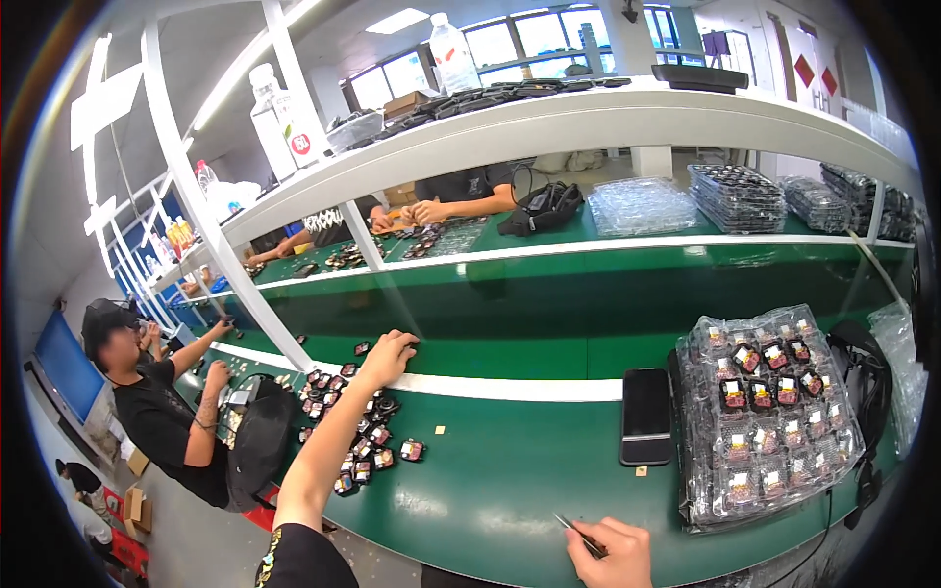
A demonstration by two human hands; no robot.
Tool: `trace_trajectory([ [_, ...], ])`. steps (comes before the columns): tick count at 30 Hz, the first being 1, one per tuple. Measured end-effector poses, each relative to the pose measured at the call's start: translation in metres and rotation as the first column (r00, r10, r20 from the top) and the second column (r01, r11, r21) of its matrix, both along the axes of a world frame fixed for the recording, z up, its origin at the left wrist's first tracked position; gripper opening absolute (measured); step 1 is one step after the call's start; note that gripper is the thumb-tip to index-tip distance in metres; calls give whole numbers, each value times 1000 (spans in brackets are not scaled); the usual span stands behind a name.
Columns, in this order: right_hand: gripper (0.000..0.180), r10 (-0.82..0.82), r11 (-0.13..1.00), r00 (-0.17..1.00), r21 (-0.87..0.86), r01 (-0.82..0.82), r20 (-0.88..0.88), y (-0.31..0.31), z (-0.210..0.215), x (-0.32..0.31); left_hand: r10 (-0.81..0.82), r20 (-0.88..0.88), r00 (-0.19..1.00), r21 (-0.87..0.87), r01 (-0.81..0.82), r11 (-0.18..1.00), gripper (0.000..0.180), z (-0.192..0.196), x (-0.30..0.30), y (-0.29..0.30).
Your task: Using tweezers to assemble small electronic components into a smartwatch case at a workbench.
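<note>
My left arm stretches over the heap of small black modules [368, 446]. My left hand [390, 358] is at the white rail, above the green belt surface behind it. Its fingers are bent and drawn together; whatever they hold, if anything, is hidden. Close to the front edge, my right hand [616, 555] grips a pair of thin tweezers [578, 530], tips pointing up and left. A single black module [413, 450] with a pink and yellow face lies beside the heap. Stacked clear plastic trays [774, 426] stand at the right, with several modules in the top one.
A black phone [646, 416] lies left of the trays. Small pale squares rest on the green table [510, 480]. Overhead runs a white shelf [608, 110] with bottles and dark parts. A co-worker [162, 392] sits at the left beside a black bag [261, 436]; others work across the belt.
</note>
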State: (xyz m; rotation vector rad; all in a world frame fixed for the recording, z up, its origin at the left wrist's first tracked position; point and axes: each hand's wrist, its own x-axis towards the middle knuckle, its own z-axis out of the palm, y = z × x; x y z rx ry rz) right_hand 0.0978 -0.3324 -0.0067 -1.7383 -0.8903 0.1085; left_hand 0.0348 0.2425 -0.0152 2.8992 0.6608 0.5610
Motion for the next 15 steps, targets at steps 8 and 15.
trace_trajectory([
  [8, 13, -142, 988, 988, 48, 145, -69, -1, 0, 0, -514, 73, 855, -172, 518, 838, 44, 31, 24, -200],
  [15, 13, -209, 977, 977, -42, 207, -31, 6, -2, 5, -763, 51, 644, -367, 723, 586, 61, 34, 12, -296],
])
